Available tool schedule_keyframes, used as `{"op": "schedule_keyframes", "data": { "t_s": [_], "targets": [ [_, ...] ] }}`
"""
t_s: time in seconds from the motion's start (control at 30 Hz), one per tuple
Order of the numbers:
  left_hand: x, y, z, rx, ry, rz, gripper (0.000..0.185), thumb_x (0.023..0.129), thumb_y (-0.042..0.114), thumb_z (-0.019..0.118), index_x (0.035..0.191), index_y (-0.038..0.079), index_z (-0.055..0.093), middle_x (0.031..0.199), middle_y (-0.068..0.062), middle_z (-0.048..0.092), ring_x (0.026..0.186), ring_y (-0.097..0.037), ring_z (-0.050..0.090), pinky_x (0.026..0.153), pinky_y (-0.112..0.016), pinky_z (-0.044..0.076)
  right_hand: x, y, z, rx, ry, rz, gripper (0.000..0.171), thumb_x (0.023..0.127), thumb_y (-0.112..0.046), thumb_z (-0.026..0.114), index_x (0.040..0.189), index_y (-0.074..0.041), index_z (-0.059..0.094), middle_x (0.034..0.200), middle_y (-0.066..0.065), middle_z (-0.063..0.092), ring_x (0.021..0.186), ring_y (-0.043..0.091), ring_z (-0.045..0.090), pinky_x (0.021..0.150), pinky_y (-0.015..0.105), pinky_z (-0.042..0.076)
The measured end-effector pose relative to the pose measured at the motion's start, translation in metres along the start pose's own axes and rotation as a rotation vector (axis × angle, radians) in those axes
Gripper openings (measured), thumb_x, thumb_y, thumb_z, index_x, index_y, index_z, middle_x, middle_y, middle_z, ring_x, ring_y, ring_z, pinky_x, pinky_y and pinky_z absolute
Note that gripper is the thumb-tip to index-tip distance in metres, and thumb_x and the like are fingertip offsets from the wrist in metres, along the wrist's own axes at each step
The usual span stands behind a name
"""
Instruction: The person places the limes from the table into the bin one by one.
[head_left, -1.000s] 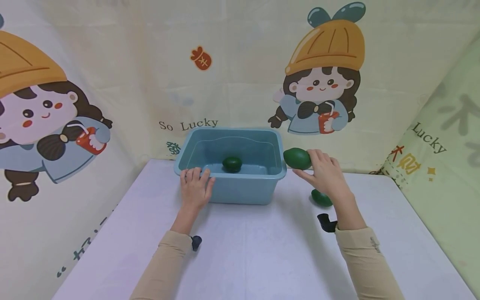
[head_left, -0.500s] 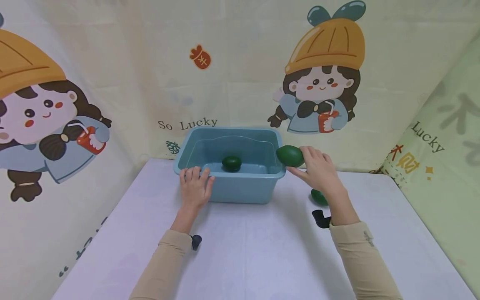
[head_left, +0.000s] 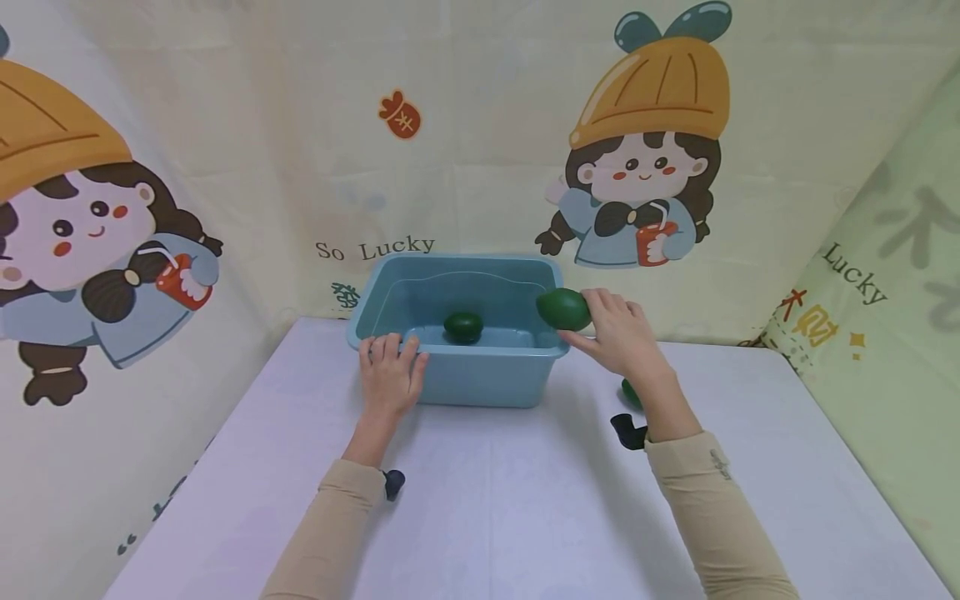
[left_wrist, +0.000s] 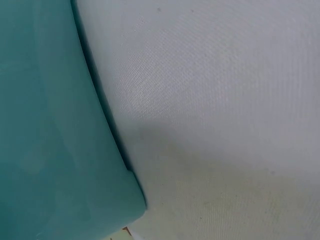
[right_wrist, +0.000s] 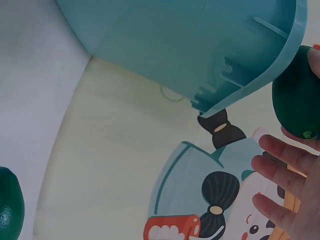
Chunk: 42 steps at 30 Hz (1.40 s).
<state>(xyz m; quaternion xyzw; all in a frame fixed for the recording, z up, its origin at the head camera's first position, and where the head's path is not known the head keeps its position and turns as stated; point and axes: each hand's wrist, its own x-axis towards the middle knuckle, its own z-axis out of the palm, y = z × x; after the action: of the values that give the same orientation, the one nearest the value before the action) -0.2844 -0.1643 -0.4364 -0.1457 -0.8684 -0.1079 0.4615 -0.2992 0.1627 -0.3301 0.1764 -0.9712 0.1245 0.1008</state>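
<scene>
A light blue plastic bin [head_left: 480, 379] stands at the back of the table. My left hand [head_left: 388, 375] holds its front rim near the left corner, fingers bent over the edge and thumb outside. In my right hand [head_left: 618, 332] a dark green avocado [head_left: 564, 310] is pinched by thumb and fingers, over the bin's right rim. The right wrist view shows that avocado [right_wrist: 295, 95] beside the bin's edge. Another avocado [head_left: 462, 327] lies on the bin floor. A third avocado [head_left: 632, 393] is on the table, partly hidden by my right wrist. No hand shows in the left wrist view.
A white tabletop [head_left: 487, 500] lies under everything. Behind the bin rises a cloth backdrop [head_left: 480, 183] printed with cartoon figures. Black camera mounts [head_left: 628, 432] stick out at both wrists.
My right hand has moved left with the avocado, from beside the bin to over its right rim. My left hand and the bin have stayed in place.
</scene>
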Motion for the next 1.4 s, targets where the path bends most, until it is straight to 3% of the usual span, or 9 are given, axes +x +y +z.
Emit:
{"op": "schedule_keyframes", "data": {
  "t_s": [0.87, 1.1, 1.4],
  "targets": [
    [0.006, 0.001, -0.001, -0.011, 0.011, -0.019, 0.051, 0.098, 0.046, 0.021, 0.096, 0.008, 0.054, 0.096, -0.015, 0.046, 0.093, -0.033, 0.039, 0.09, -0.051, 0.024, 0.019, -0.019, 0.002, -0.032, -0.039, -0.083, 0.071, 0.085, -0.052, 0.056, 0.131, -0.002, 0.036, 0.13, 0.016, 0.042, 0.118, 0.033, 0.038, 0.098, 0.053, 0.027],
    [0.005, 0.0, -0.003, -0.016, -0.023, -0.033, 0.051, 0.098, 0.047, 0.02, 0.097, 0.008, 0.054, 0.097, -0.015, 0.045, 0.094, -0.033, 0.039, 0.093, -0.051, 0.024, 0.024, -0.024, 0.002, -0.05, -0.066, -0.087, 0.072, 0.085, -0.054, 0.053, 0.133, -0.003, 0.035, 0.132, 0.016, 0.04, 0.121, 0.033, 0.037, 0.099, 0.052, 0.026],
    [0.005, 0.001, -0.001, -0.027, 0.006, -0.027, 0.051, 0.098, 0.047, 0.022, 0.096, 0.008, 0.055, 0.096, -0.014, 0.046, 0.093, -0.033, 0.039, 0.092, -0.051, 0.025, 0.029, -0.028, 0.006, -0.061, -0.075, -0.098, 0.073, 0.085, -0.056, 0.052, 0.134, -0.004, 0.035, 0.131, 0.015, 0.041, 0.12, 0.032, 0.038, 0.099, 0.051, 0.027]
  ]
}}
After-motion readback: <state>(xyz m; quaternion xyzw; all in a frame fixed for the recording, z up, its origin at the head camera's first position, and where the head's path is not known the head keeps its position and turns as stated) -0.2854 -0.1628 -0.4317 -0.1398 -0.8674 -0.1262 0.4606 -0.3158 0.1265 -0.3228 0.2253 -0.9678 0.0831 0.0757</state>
